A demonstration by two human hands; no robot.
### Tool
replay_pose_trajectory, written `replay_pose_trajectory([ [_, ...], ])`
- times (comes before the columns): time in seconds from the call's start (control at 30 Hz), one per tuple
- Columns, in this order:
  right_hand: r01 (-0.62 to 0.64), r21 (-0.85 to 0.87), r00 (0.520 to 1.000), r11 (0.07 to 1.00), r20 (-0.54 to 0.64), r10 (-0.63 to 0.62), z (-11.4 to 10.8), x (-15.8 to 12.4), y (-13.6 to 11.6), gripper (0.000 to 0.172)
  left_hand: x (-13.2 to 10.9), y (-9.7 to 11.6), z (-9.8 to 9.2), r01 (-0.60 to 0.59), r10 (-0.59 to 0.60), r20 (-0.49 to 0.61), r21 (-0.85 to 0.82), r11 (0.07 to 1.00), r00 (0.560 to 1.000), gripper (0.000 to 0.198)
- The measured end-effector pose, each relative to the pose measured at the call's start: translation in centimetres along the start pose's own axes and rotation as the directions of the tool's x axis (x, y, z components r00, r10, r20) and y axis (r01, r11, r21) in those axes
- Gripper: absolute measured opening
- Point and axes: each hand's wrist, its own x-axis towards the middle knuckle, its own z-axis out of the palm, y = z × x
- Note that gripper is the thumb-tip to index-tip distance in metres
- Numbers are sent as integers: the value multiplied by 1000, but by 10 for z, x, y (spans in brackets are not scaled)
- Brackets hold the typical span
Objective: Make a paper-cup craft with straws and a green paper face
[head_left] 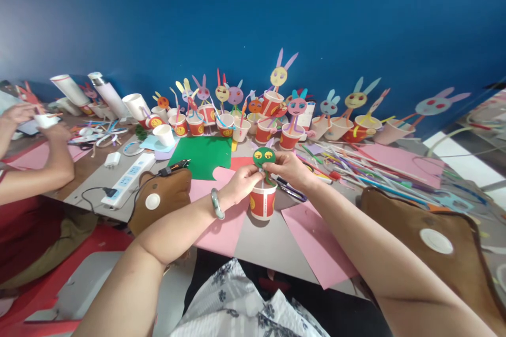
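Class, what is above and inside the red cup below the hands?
Above the red cup, the left hand and right hand grip a green figure with yellow eyes. Inside, the bottom is hidden behind the cup's front.

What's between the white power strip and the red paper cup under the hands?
In the head view, a brown pouch, then pink paper, with the left forearm crossing above it.

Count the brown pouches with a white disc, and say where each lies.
2: the left pouch beside the white power strip, the right pouch at the picture's lower right. More could be hidden.
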Motion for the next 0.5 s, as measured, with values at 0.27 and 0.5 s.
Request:
replay_pose_trajectory([
  [0.27, 100, -64, 995, 993, -14, -101, -6, 2, -5, 51, 10, 3, -8, -66, 62, -95, -36, 997, 994, 18],
  [0.5, 40, -110, 999, 993, -7, -41, -12, -1, -8, 51, 18, 6, -20, -129, 126, -191, -3, 992, 973, 26],
])
